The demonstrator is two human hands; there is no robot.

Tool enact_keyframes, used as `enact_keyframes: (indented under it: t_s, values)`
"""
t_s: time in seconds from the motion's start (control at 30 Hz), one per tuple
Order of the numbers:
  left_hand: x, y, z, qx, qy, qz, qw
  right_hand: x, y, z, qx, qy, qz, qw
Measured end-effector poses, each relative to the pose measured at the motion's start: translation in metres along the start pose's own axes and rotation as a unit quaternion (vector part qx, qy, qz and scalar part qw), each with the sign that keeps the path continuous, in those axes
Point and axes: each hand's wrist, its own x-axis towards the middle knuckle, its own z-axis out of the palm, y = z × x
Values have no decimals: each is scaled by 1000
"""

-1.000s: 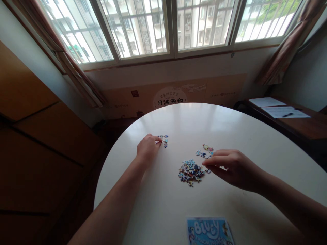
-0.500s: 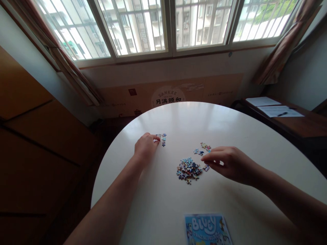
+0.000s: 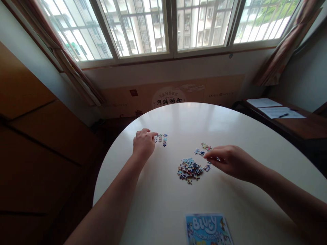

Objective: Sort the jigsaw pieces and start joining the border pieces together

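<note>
Small jigsaw pieces (image 3: 165,139) lie in short rows on the left half of the white round table. My left hand (image 3: 144,144) is over their left edge, its index finger stretched out onto the upper-left piece and its fingers apart. A heap of mixed jigsaw pieces (image 3: 189,169) sits near the middle. Right of the heap, my right hand (image 3: 227,159) hovers low with its fingertips drawn together; whatever is between them is hidden. Close to those fingertips lie a few bluish pieces (image 3: 199,151), a yellow-green and pink group (image 3: 205,146) and a loose piece (image 3: 207,167).
A blue Bluey picture card or box (image 3: 208,229) lies at the table's near side. The round table (image 3: 158,204) has its far edge by a wall with windows. To the right, papers (image 3: 278,112) and a pen rest on a dark wooden surface.
My left hand has drawn slightly up and left, uncovering more of the piece rows, with its index finger now extended. The right hand's fingertips have closed together a little and shifted slightly right.
</note>
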Motion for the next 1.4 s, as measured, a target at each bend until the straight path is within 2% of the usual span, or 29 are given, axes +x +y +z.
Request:
enact_keyframes:
  t_s: [0.17, 0.37, 0.6, 0.7, 0.97, 1.17, 1.4]
  values:
    - [-2, 7, 14, 31, -42, 10, 999, 0, -1, -1, 7, -2, -1, 1000]
    - [0, 11, 12, 38, -71, -2, 997, 1, -2, -1, 8, 0, -5, 1000]
    - [0, 8, 16, 25, -42, 17, 999, 0, -3, -3, 6, 0, -9, 1000]
    - [-1, 9, 17, 26, -12, 30, 999, 0, -4, -3, 0, -7, -20, 1000]
    - [-9, 20, 4, -8, 23, 92, 995, 1, 0, 3, -19, -50, -51, 997]
    - [-8, 18, 1, -38, 54, 103, 993, -2, 10, -8, -45, -54, -46, 996]
    - [-9, 20, -4, -74, 83, 119, 987, 0, -1, -4, -40, -88, -66, 993]
